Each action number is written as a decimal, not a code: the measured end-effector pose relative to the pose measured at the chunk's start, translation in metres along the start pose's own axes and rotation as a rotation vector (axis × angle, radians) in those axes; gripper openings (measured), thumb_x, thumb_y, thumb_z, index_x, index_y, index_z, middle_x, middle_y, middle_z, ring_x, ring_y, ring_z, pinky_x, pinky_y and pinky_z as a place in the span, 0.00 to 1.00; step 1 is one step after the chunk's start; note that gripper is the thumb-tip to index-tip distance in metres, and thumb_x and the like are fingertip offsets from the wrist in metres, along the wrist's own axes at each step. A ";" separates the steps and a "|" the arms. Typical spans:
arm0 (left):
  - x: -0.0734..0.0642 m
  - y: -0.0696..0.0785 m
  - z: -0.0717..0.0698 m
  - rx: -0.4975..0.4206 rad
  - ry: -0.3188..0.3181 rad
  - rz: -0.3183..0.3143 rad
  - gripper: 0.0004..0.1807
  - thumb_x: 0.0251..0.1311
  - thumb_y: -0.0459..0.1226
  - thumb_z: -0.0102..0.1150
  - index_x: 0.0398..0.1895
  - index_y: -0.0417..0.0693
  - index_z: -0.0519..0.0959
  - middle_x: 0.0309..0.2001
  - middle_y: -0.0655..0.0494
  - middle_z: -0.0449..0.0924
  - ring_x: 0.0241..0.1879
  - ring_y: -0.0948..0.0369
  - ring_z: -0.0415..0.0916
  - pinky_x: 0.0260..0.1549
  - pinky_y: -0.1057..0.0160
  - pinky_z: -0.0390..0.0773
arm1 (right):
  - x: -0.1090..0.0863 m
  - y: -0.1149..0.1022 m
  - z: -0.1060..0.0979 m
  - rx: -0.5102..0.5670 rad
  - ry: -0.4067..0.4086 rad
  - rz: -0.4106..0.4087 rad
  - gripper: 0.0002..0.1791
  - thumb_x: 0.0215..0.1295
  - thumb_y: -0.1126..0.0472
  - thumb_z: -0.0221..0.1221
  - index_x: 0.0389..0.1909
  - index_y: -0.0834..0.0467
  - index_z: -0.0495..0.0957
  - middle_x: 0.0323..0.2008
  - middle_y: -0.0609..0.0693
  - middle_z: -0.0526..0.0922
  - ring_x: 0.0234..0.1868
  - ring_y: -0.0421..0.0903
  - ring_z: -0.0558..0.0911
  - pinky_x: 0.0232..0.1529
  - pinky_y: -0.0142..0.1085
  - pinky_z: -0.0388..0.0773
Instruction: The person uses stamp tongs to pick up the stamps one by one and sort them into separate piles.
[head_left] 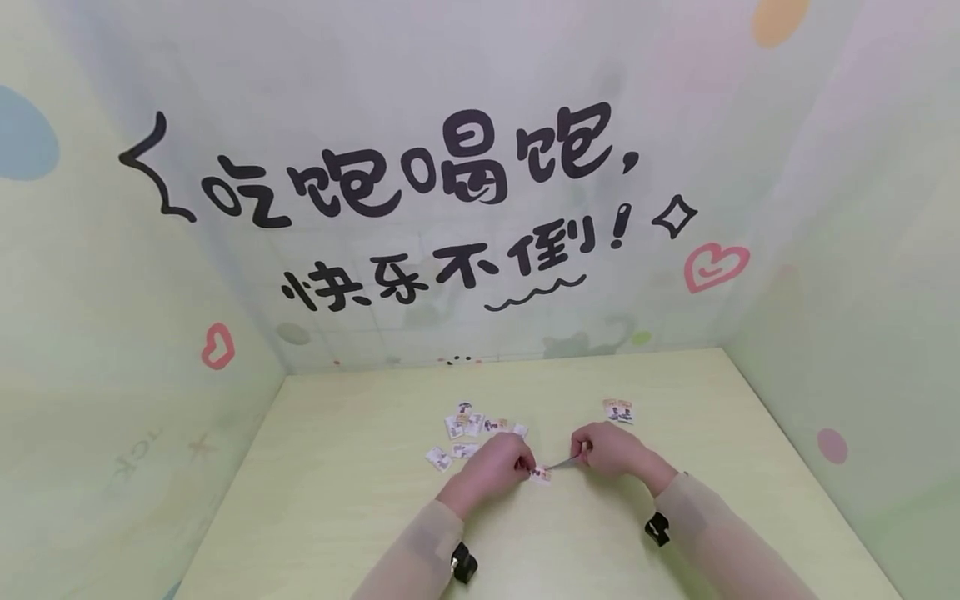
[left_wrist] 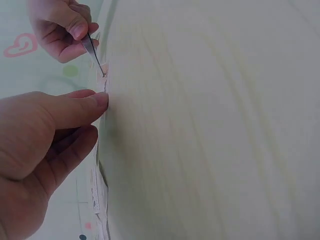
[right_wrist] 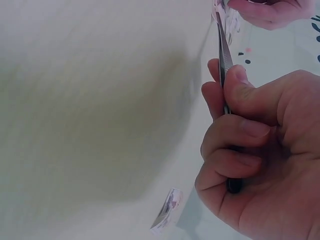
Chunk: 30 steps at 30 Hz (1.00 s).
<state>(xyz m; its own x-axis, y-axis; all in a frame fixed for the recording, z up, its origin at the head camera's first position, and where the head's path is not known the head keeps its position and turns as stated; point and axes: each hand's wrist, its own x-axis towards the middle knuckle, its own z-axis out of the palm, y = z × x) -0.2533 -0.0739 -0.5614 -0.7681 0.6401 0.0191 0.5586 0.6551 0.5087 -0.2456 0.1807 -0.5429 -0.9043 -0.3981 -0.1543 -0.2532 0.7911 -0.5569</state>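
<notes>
My right hand grips a pair of slim, pointed metal tweezers, thumb and index finger near the ridged part and the other fingers curled round its dark rear end. The tip points left and meets a small white printed paper piece with orange and dark marks. From the other side, my left hand pinches that piece at its edge between thumb and fingertip, close over the table. In the left wrist view the tweezers' tip lies on the piece just beyond my left thumb.
Several more small printed pieces lie loosely grouped behind and left of my left hand. Another little group of printed pieces lies beyond my right hand. The pale table meets printed walls at the back and sides.
</notes>
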 end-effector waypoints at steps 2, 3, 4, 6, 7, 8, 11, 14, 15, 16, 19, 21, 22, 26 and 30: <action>0.002 -0.001 -0.001 0.010 -0.018 -0.003 0.08 0.60 0.27 0.74 0.38 0.48 0.92 0.35 0.63 0.88 0.39 0.66 0.82 0.46 0.66 0.82 | 0.002 -0.001 -0.002 -0.006 -0.009 0.003 0.15 0.68 0.73 0.61 0.29 0.49 0.82 0.31 0.43 0.79 0.30 0.45 0.73 0.36 0.40 0.69; 0.003 -0.001 -0.001 0.008 -0.026 -0.003 0.07 0.61 0.27 0.74 0.38 0.48 0.92 0.35 0.62 0.88 0.39 0.66 0.82 0.46 0.66 0.82 | 0.003 -0.001 -0.002 -0.009 -0.014 0.006 0.15 0.68 0.73 0.61 0.29 0.49 0.82 0.31 0.43 0.79 0.30 0.45 0.73 0.36 0.40 0.69; 0.004 -0.002 0.000 0.004 -0.032 -0.004 0.07 0.61 0.28 0.74 0.38 0.48 0.92 0.35 0.61 0.89 0.38 0.67 0.82 0.45 0.67 0.82 | 0.003 -0.001 -0.003 -0.008 -0.019 0.012 0.15 0.68 0.73 0.61 0.29 0.49 0.82 0.31 0.43 0.79 0.30 0.45 0.73 0.36 0.40 0.70; 0.005 -0.002 0.001 -0.012 -0.045 -0.014 0.06 0.62 0.28 0.74 0.38 0.48 0.92 0.35 0.59 0.89 0.37 0.67 0.82 0.45 0.67 0.83 | 0.004 0.000 -0.002 -0.005 -0.027 0.019 0.15 0.69 0.72 0.61 0.29 0.49 0.82 0.31 0.43 0.79 0.31 0.45 0.74 0.37 0.40 0.70; 0.006 -0.002 0.002 -0.017 -0.046 -0.019 0.05 0.62 0.29 0.74 0.38 0.47 0.92 0.35 0.59 0.89 0.37 0.68 0.82 0.44 0.68 0.82 | 0.005 0.000 -0.002 0.001 -0.030 0.024 0.14 0.69 0.72 0.61 0.29 0.49 0.82 0.31 0.43 0.79 0.31 0.45 0.74 0.37 0.40 0.70; 0.006 -0.002 0.003 -0.024 -0.047 -0.027 0.04 0.63 0.29 0.74 0.37 0.47 0.92 0.35 0.59 0.89 0.36 0.68 0.82 0.43 0.68 0.82 | 0.004 0.001 -0.002 0.010 -0.032 0.027 0.14 0.69 0.72 0.61 0.29 0.49 0.82 0.31 0.44 0.80 0.31 0.45 0.74 0.37 0.40 0.70; 0.007 -0.001 0.006 -0.049 -0.034 -0.064 0.03 0.62 0.31 0.76 0.36 0.47 0.91 0.32 0.62 0.88 0.33 0.69 0.80 0.41 0.68 0.82 | 0.003 0.005 0.000 0.068 -0.049 0.039 0.13 0.68 0.72 0.62 0.30 0.50 0.83 0.30 0.44 0.79 0.30 0.45 0.73 0.36 0.39 0.70; 0.007 0.002 0.009 -0.067 0.001 -0.104 0.04 0.59 0.33 0.78 0.34 0.48 0.90 0.29 0.65 0.84 0.30 0.69 0.77 0.38 0.68 0.81 | 0.000 0.008 0.002 0.137 -0.064 0.054 0.11 0.67 0.72 0.62 0.31 0.51 0.83 0.28 0.45 0.79 0.29 0.44 0.73 0.35 0.39 0.69; 0.007 0.004 0.010 -0.072 0.016 -0.117 0.05 0.58 0.34 0.79 0.32 0.48 0.90 0.28 0.65 0.83 0.29 0.69 0.76 0.37 0.67 0.80 | -0.002 0.009 0.003 0.162 -0.066 0.061 0.11 0.68 0.71 0.62 0.31 0.52 0.83 0.27 0.45 0.78 0.29 0.44 0.73 0.35 0.38 0.69; 0.006 0.006 0.011 -0.070 0.032 -0.129 0.06 0.57 0.35 0.80 0.31 0.48 0.89 0.27 0.66 0.82 0.28 0.69 0.75 0.36 0.67 0.80 | -0.003 0.009 0.004 0.182 -0.063 0.065 0.10 0.67 0.71 0.62 0.31 0.53 0.83 0.27 0.46 0.78 0.29 0.44 0.73 0.35 0.38 0.69; 0.005 0.010 0.015 -0.070 0.080 -0.168 0.09 0.56 0.37 0.82 0.28 0.49 0.87 0.25 0.66 0.80 0.26 0.68 0.73 0.33 0.66 0.78 | -0.008 0.008 0.010 0.221 -0.036 0.090 0.09 0.67 0.71 0.62 0.32 0.54 0.83 0.27 0.46 0.78 0.29 0.45 0.73 0.35 0.38 0.70; 0.005 0.013 0.017 -0.071 0.106 -0.192 0.10 0.56 0.38 0.82 0.26 0.49 0.85 0.25 0.65 0.78 0.25 0.68 0.72 0.31 0.66 0.78 | -0.011 0.007 0.014 0.234 -0.015 0.112 0.08 0.68 0.70 0.62 0.33 0.54 0.83 0.27 0.46 0.78 0.28 0.45 0.73 0.34 0.37 0.70; 0.004 0.014 0.017 -0.074 0.116 -0.203 0.11 0.56 0.38 0.82 0.26 0.49 0.85 0.24 0.65 0.78 0.25 0.67 0.72 0.31 0.66 0.77 | -0.012 0.006 0.015 0.235 -0.003 0.125 0.08 0.69 0.70 0.62 0.33 0.54 0.83 0.26 0.46 0.77 0.28 0.44 0.72 0.33 0.37 0.69; 0.004 0.018 0.019 -0.071 0.149 -0.226 0.12 0.56 0.38 0.81 0.25 0.48 0.84 0.24 0.64 0.77 0.24 0.66 0.71 0.29 0.64 0.76 | -0.014 0.002 0.020 0.221 0.044 0.158 0.09 0.70 0.69 0.62 0.31 0.52 0.82 0.25 0.46 0.77 0.26 0.44 0.71 0.32 0.36 0.67; 0.004 0.018 0.021 -0.067 0.148 -0.232 0.11 0.57 0.38 0.81 0.26 0.48 0.84 0.24 0.64 0.78 0.24 0.66 0.72 0.30 0.64 0.76 | -0.015 -0.001 0.020 0.212 0.068 0.158 0.11 0.68 0.71 0.62 0.30 0.52 0.82 0.25 0.47 0.77 0.27 0.45 0.71 0.32 0.38 0.67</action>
<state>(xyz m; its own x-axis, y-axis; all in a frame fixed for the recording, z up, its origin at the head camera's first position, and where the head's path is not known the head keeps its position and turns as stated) -0.2393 -0.0510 -0.5702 -0.9130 0.4075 0.0186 0.3447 0.7463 0.5694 -0.2247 0.1772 -0.5562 -0.9498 -0.2393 -0.2015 -0.0360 0.7234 -0.6895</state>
